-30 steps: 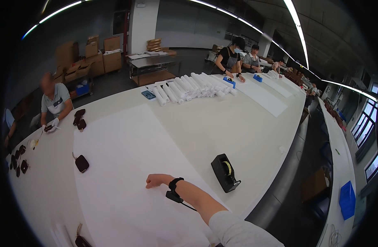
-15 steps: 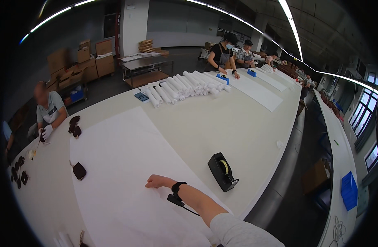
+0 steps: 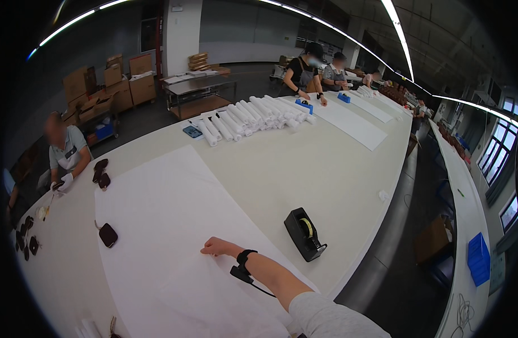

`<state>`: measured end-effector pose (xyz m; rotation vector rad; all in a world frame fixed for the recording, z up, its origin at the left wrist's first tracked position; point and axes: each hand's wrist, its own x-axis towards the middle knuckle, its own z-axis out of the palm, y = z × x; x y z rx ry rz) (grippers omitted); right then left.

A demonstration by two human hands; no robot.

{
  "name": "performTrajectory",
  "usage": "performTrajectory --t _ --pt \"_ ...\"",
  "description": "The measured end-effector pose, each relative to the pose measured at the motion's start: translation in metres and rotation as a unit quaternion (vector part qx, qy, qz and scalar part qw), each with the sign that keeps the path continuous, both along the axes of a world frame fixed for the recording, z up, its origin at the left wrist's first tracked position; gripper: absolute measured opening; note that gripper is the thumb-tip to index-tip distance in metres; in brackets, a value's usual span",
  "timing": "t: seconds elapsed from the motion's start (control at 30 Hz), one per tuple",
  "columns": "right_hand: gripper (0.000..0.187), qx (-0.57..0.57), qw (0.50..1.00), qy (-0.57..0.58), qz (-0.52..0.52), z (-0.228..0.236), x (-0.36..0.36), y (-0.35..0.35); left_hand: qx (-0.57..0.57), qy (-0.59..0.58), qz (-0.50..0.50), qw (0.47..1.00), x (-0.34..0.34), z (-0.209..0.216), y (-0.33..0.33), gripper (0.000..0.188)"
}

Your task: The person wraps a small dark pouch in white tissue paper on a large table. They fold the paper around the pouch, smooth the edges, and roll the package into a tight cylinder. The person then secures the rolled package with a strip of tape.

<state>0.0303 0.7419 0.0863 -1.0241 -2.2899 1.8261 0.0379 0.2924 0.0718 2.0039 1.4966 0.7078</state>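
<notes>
A large sheet of thin white paper [image 3: 157, 194] lies spread over the near part of the table. My right hand [image 3: 219, 247] reaches in over it with curled fingers, pinching the sheet, and faint creases run through the paper below the hand. A dark strap with a small black device sits on my right wrist. A dark brown pouch [image 3: 108, 235] rests on the sheet's left part. To the right of my hand, on the bare tabletop, stands a black tape dispenser [image 3: 305, 235] with a yellowish roll. My left hand is out of view.
Rolled white paper tubes [image 3: 253, 117] are heaped beyond the sheet, beside a blue phone [image 3: 192, 131]. More dark pouches [image 3: 103, 172] lie at the left. A person in white gloves [image 3: 67, 149] sits there; others stand at the far side. A blue bin [image 3: 479, 259] is at the right.
My right hand stays almost in place, still pinching the sheet. At the left, the gloved person's hands and the dark item in them have dropped a little toward the table.
</notes>
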Motion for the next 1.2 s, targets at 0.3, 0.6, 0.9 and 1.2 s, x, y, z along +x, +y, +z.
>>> performTrajectory --t 0.3,0.6,0.9,1.2 --pt "0.033 -0.028 0.995 0.019 -0.090 0.016 0.022 -0.026 0.001 -0.005 0.013 1.000 -0.001 -0.005 -0.001 0.039" --pt "0.036 -0.111 0.990 -0.016 -0.083 0.016 0.107 -0.106 0.016 -0.004 0.019 1.000 0.001 -0.011 -0.002 0.035" --pt "0.045 -0.042 0.997 -0.036 -0.049 -0.006 0.172 -0.169 0.017 -0.002 0.023 1.000 0.001 -0.016 0.000 0.039" --pt "0.061 0.022 0.996 -0.082 -0.013 -0.006 0.190 -0.199 0.025 -0.010 0.014 1.000 -0.001 -0.017 0.002 0.041"
